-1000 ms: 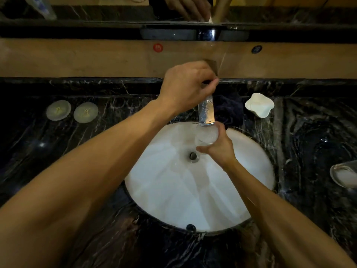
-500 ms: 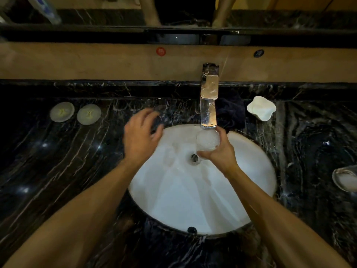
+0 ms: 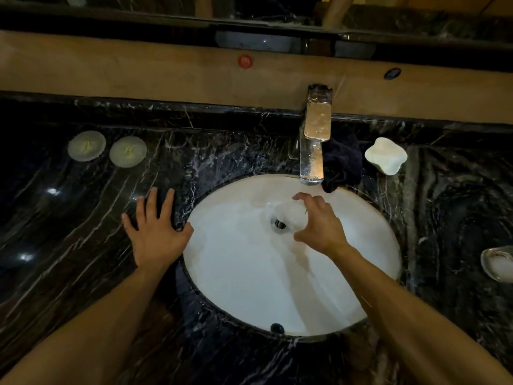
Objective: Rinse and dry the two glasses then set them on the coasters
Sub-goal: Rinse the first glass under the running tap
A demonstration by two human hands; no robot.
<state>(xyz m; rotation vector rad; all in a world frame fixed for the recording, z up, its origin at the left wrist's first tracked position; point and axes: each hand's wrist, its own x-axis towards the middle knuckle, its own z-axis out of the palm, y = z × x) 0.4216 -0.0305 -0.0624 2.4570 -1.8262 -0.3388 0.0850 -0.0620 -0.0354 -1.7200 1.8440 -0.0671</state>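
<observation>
Black marble counter (image 3: pixel 69 218) now carries the left hand (image 3: pixel 155 229), flat and released beside the white sink (image 3: pixel 249 287), where half a second ago it hung in the air after leaving the tap (image 3: pixel 315 140). The right hand (image 3: pixel 319 226) keeps its grip on the glass (image 3: pixel 288 216), lowered and tipped over the drain, so rinsing looks nearly done. Both coasters (image 3: pixel 107 150) wait bare, far left.

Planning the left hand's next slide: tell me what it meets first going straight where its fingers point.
The left hand lies flat on the countertop, fingers pointing away. Straight on is bare marble, then probably the right coaster, though it may pass just beside it.
</observation>
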